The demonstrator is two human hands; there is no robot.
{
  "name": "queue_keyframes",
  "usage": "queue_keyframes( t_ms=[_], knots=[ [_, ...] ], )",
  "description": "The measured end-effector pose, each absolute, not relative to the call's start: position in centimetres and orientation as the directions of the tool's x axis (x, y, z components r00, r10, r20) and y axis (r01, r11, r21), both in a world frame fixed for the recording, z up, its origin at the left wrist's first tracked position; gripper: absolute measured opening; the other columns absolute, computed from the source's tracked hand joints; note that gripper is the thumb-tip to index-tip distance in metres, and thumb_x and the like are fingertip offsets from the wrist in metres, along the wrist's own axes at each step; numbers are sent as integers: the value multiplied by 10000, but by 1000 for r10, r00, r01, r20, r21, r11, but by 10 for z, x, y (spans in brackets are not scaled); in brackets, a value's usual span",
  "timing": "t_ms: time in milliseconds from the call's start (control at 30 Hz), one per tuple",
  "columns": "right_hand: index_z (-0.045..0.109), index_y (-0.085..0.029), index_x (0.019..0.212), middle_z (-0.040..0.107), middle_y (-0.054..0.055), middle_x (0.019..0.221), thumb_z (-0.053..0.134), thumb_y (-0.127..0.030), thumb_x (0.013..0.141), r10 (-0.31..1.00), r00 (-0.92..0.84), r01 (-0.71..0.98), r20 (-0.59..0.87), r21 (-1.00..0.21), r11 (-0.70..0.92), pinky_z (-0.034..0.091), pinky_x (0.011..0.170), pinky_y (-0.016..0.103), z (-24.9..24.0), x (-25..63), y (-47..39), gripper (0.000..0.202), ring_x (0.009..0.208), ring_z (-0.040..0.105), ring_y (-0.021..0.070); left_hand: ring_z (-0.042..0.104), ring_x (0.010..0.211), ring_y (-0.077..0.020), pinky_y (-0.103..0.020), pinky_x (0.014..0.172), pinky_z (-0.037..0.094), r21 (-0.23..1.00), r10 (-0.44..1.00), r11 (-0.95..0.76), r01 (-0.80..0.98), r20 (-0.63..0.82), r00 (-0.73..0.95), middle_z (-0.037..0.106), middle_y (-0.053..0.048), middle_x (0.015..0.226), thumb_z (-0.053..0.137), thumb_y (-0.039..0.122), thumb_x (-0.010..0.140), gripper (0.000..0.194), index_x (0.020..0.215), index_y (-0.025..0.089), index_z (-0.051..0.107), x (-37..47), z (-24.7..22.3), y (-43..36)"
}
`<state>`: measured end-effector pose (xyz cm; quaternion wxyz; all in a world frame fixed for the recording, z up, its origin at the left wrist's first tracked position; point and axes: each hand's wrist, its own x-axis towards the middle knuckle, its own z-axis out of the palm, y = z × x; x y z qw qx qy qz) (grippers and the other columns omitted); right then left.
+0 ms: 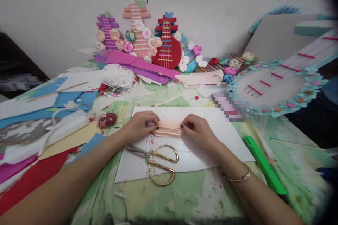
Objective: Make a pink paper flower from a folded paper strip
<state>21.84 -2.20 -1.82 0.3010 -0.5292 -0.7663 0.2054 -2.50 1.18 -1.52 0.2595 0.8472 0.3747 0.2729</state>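
A pale peach piece of paper with several folds (pixel 168 129) is held low over a white board (pixel 211 154). My left hand (pixel 142 124) pinches its left end between thumb and fingers. At the right end, the fingertips of my right hand (pixel 196 128) are closed on the same paper. Gold-handled scissors (pixel 150 154) lie partly open on the board just below the paper, touching neither hand.
Blue paper sheets (pixel 84 100) and a white glue gun (pixel 71 126) lie at left. White string (pixel 118 77) and decorated paper instruments, one red (pixel 167 51), stand behind. A green cutter (pixel 264 165) and a large flower-edged instrument (pixel 264 88) are at right.
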Motion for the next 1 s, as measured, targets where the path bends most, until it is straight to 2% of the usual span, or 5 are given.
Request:
queue_keyframes(
  t_ms=[267,400,500,700,1000],
  knots=[
    [598,-171,720,559,9,713,521,-146,747,934,-278,677,223,-645,355,379,556,226,-17,219,-22,85,601,481,94,583,762,-131,-217,639,444,653,804,-548,523,237,545,646,-36,856,556,184,733,63,714,160,611,-25,-15,12],
    [612,-176,752,566,22,769,538,-194,773,922,-295,650,250,-654,386,403,587,238,-14,224,-22,79,632,501,100,573,826,-147,-226,636,456,656,779,-570,495,238,581,606,-71,1040,589,254,718,137,821,168,558,-28,-6,10],
    [618,-189,794,578,42,869,602,-231,748,876,-374,612,304,-629,480,431,689,273,-10,228,-21,64,771,537,135,545,953,-182,-258,707,462,641,719,-623,448,245,650,552,-84,1130,633,289,684,266,903,185,522,-28,-4,8],
    [604,-221,871,536,68,1098,692,-233,671,816,-487,568,311,-597,566,389,896,398,-14,222,-23,219,1073,466,210,541,959,-189,-310,809,441,631,727,-632,450,281,627,580,-83,1047,589,268,731,204,896,180,507,-23,-14,9],
    [593,-183,772,593,32,795,569,-145,757,896,-323,665,304,-601,444,407,681,279,-24,204,-19,47,766,504,145,555,698,-127,-242,645,429,639,817,-540,548,241,524,606,-6,836,536,246,773,147,906,181,533,-12,-19,13]
  ],
)
